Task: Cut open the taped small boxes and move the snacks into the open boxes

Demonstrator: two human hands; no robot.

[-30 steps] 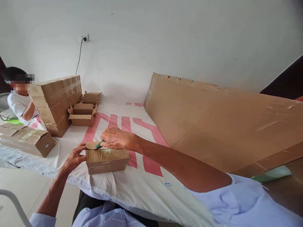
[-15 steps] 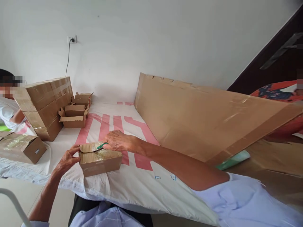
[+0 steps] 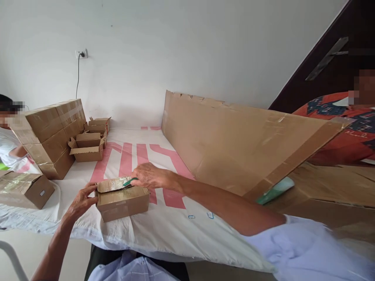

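A small cardboard box (image 3: 123, 207) with clear tape on top sits near the front edge of the covered table. At its left end, my left hand (image 3: 83, 201) grips the corner with fingers bent over the side. My right hand (image 3: 149, 175) is closed around a slim green utility knife (image 3: 129, 181), held at the taped seam on the box's top. Its blade is too small to make out. Along the seam, the far top flap (image 3: 113, 185) stands slightly raised.
Taped boxes (image 3: 48, 134) are stacked at the left, with open boxes (image 3: 87, 152) beside them and another taped box (image 3: 27, 189) in front. A large cardboard sheet (image 3: 228, 140) leans at the right. People sit at far left and right (image 3: 331, 128).
My right hand has drawn the knife a little rightward along the box's top, and the flap looks more lifted. My view has turned slightly right, showing more of the person there.
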